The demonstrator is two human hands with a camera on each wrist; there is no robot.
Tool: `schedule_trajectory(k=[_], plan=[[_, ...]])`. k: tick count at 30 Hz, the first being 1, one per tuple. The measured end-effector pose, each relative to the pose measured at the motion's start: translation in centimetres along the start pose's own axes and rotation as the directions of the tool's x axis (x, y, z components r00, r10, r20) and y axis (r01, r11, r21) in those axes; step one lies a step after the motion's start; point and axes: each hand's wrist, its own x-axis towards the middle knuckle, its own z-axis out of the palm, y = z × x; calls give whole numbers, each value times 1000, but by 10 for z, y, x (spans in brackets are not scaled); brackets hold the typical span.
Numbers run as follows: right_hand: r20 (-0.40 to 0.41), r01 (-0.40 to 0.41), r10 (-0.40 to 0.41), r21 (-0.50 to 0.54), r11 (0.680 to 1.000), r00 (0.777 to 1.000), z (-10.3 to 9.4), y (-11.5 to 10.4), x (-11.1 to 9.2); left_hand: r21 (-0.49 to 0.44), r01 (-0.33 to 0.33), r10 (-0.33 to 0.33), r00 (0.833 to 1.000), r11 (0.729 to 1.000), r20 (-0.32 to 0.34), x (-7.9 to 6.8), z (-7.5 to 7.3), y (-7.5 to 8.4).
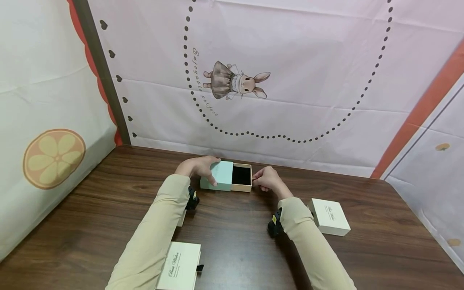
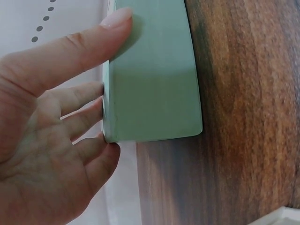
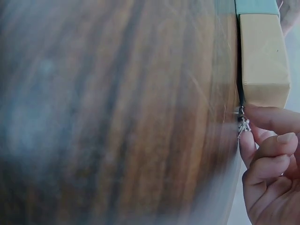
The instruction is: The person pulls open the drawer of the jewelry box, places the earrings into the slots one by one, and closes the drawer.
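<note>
Near the frame's centre, a mint-green box sleeve point(image 1: 225, 171) lies on a wooden table point(image 1: 235, 233), its black-lined cream drawer point(image 1: 242, 188) partly out rightward. The left hand point(image 1: 198, 167) grips the sleeve; the right hand point(image 1: 269, 180) pinches a small frayed pull point(image 3: 243, 125) at the drawer's end. A white "Best Wishes" box point(image 1: 179, 266) sits lower left of centre.
</note>
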Motion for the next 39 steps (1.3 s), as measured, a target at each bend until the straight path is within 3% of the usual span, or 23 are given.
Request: schedule_trajectory(k=[6,12,21,39], plan=[[1,7,-7,-56,998,1000,1,1,0,-8,6,-6,1000,1000,-3,1,0,-1],[12,2,-2,-46,999,1000,1,1,-1,-4,4,-4,1000,1000,-4,2,0,-1],[-153,-16,25,59,998,988,-3,1,-2,-1,9,-9,1000,1000,-8,1,0,-1],[-190,35,-10,126,991,982,-6,2,-1,-9,29,-28,1000,1000,7,0,-1,1]])
